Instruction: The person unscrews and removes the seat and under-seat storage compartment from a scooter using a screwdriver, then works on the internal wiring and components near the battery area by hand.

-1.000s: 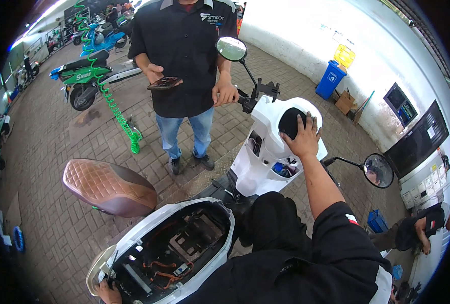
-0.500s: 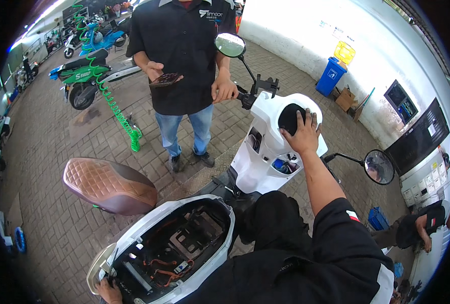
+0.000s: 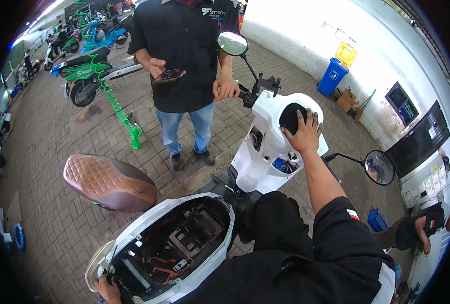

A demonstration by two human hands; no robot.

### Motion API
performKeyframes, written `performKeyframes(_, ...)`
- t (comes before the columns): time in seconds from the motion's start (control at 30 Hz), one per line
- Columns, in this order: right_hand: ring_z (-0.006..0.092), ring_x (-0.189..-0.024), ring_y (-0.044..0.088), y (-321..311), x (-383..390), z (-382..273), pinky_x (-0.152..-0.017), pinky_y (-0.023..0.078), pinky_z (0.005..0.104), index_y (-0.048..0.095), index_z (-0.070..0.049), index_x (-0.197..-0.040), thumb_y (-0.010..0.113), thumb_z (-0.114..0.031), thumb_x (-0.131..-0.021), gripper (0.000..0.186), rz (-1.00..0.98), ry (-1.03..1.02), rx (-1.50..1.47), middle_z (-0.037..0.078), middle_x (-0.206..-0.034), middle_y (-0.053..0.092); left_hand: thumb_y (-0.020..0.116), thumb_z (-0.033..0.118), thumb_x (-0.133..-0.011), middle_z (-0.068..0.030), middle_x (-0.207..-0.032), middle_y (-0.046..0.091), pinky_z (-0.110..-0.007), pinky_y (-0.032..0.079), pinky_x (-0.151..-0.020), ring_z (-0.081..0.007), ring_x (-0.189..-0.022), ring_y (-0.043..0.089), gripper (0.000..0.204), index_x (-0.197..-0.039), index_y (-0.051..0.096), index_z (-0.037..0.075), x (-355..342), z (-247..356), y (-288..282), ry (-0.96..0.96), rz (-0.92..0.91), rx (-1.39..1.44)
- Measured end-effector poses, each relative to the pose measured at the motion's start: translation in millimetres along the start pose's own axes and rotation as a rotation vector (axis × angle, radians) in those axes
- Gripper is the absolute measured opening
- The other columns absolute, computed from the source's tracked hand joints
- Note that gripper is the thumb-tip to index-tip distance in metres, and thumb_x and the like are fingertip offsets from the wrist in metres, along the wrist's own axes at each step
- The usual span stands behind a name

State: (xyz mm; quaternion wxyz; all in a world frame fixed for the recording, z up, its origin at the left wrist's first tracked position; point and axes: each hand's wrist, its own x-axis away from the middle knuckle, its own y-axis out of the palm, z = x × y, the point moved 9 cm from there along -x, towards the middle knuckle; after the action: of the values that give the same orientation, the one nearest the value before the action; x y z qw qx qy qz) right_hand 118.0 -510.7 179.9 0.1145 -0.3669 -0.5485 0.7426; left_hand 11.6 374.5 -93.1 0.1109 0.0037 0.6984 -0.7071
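A white scooter (image 3: 246, 172) stands in front of me with its underseat bay (image 3: 156, 238) uncovered. Inside the bay are a metal bracket (image 3: 190, 237), orange cables (image 3: 165, 268) and a silver bar (image 3: 136, 273). My right hand (image 3: 305, 134) lies with spread fingers over the round black dash display (image 3: 292, 116). At the bay's rear end, my left hand (image 3: 107, 291) curls its fingers over the rear edge, beside a cream tail piece (image 3: 94, 267). A brown quilted seat (image 3: 108, 182) sits apart, left of the bay.
Across the scooter a person in a black shirt (image 3: 184, 55) holds a phone (image 3: 168, 76), the other hand by the handlebar grip. Mirrors (image 3: 379, 168) stick out on both sides. A green coiled hose (image 3: 116, 109) hangs at left; a blue bin (image 3: 332, 77) stands by the wall.
The view has shifted slightly. Both my hands keep their places on the scooter, and the person opposite still holds the phone.
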Motion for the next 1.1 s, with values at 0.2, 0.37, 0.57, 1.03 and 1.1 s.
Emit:
performKeyframes(0.2, 0.0345, -0.146, 0.013, -1, -1, -7, -0.115, 0.011, 0.0577, 0.034, -0.023, -0.147, 0.063, -0.066, -0.075, 0.089, 0.063, -0.02, -0.028, 0.012, -0.157, 0.021, 0.074, 0.011, -0.068, -0.0162, -0.111, 0.06, -0.052, 0.035, -0.103, -0.0445, -0.118, 0.046, 0.045, -0.109, 0.059, 0.004, 0, -7, -1, -0.083, -0.114, 0.005)
performKeyframes(0.37, 0.0344, -0.146, 0.014, -11, 3, 0, -0.115, 0.014, 0.057, 0.035, -0.022, -0.147, 0.065, -0.066, -0.074, 0.091, 0.123, -0.047, -0.017, 0.013, -0.156, 0.021, 0.075, 0.012, -0.068, -0.0169, -0.11, 0.06, -0.052, 0.035, -0.102, -0.0437, -0.114, 0.047, 0.046, -0.11, 0.059, 0.003, -3, -4, 9, -0.052, -0.103, -0.007)
performKeyframes(0.57, 0.0336, -0.145, 0.016, -3, 2, -2, -0.114, 0.014, 0.057, 0.038, -0.021, -0.145, 0.065, -0.065, -0.074, 0.088, 0.035, -0.012, 0.003, 0.014, -0.154, 0.024, 0.075, 0.013, -0.069, -0.0167, -0.111, 0.061, -0.052, 0.034, -0.103, -0.0452, -0.114, 0.047, 0.046, -0.111, 0.059, 0.003, -2, 0, 1, -0.055, -0.133, 0.042)
performKeyframes(1.03, 0.0332, -0.146, 0.014, -3, 1, -2, -0.115, 0.011, 0.0571, 0.04, -0.023, -0.145, 0.065, -0.064, -0.075, 0.084, 0.028, -0.022, -0.03, 0.013, -0.155, 0.023, 0.073, 0.013, -0.068, -0.0179, -0.105, 0.059, -0.053, 0.031, -0.107, -0.0468, -0.116, 0.045, 0.042, -0.105, 0.057, 0.002, 0, -5, 5, -0.025, -0.05, 0.071)
performKeyframes(1.1, 0.0333, -0.146, 0.014, -5, 2, -1, -0.116, 0.011, 0.057, 0.04, -0.023, -0.145, 0.065, -0.064, -0.075, 0.085, 0.022, -0.019, -0.026, 0.013, -0.155, 0.023, 0.073, 0.013, -0.068, -0.0182, -0.105, 0.059, -0.053, 0.032, -0.107, -0.0468, -0.115, 0.046, 0.041, -0.104, 0.057, 0.002, -1, -4, 6, 0.01, -0.023, 0.065)
